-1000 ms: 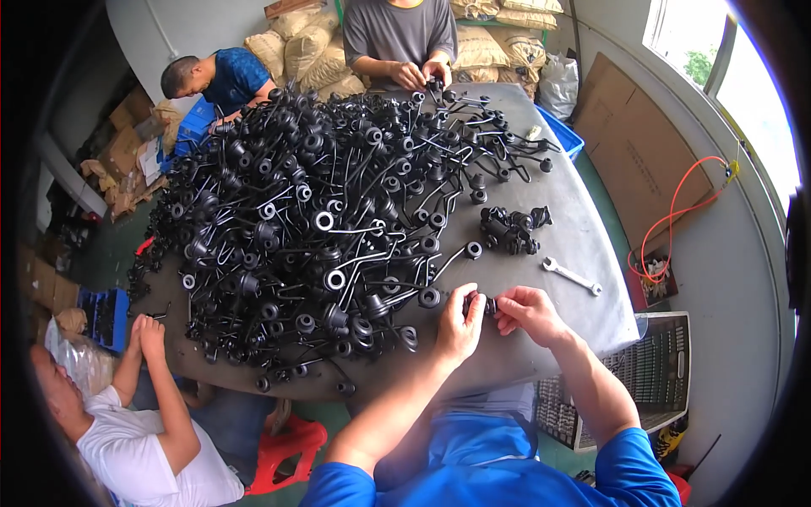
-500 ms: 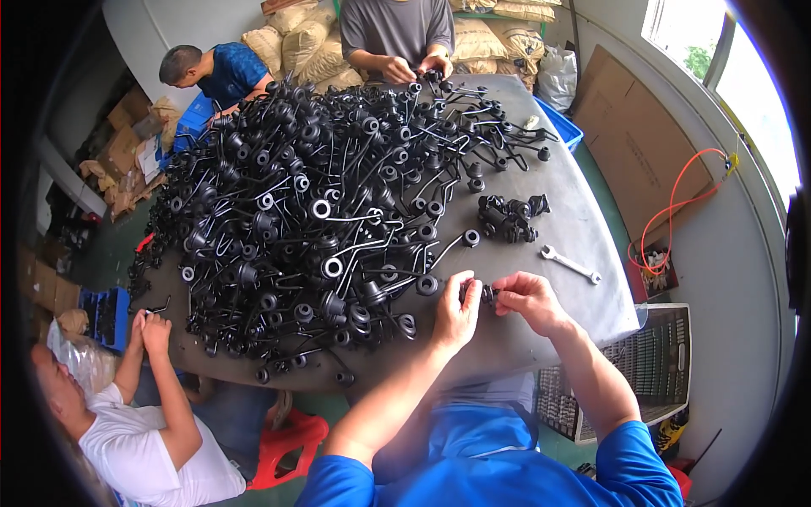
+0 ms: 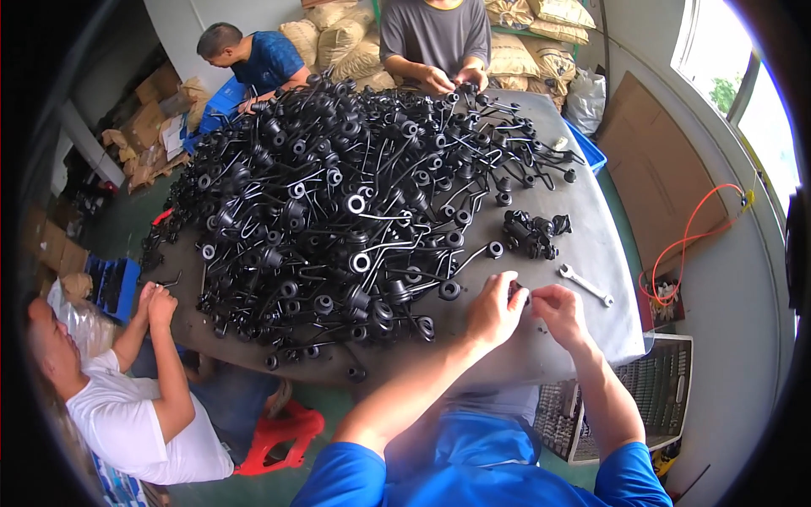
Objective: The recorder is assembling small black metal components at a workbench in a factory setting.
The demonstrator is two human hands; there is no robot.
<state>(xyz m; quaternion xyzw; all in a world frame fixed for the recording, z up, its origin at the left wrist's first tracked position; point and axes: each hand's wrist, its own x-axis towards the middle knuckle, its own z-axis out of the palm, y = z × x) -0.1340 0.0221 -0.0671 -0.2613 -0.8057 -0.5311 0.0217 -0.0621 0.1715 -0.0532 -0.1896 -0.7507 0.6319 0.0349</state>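
My left hand [image 3: 495,313] is above the near right part of the table, its fingers closed round a small black part [image 3: 519,296] that they mostly hide. Just to the right, my right hand [image 3: 561,316] is pinched, its fingertips close to that part. Whatever sits in this pinch is too small to make out. A little dark bit [image 3: 542,329] lies on the table below my hands. Beyond them rests a small group of short black parts [image 3: 536,233], and to its right an open-ended wrench [image 3: 585,286]. The big heap of black bent rods with round rubber-like ends [image 3: 338,194] spreads to the left.
Three other people sit or stand round the grey table [image 3: 591,329]: one at left in a white shirt, two at the far side. A blue bin [image 3: 585,148] and a cardboard sheet [image 3: 650,160] are beyond the right edge. A grey crate [image 3: 667,397] stands at lower right.
The view has shifted, so the table appears farther right. My right hand has drawn slightly away from the black part in my left hand, and a small dark bit now shows on the table.
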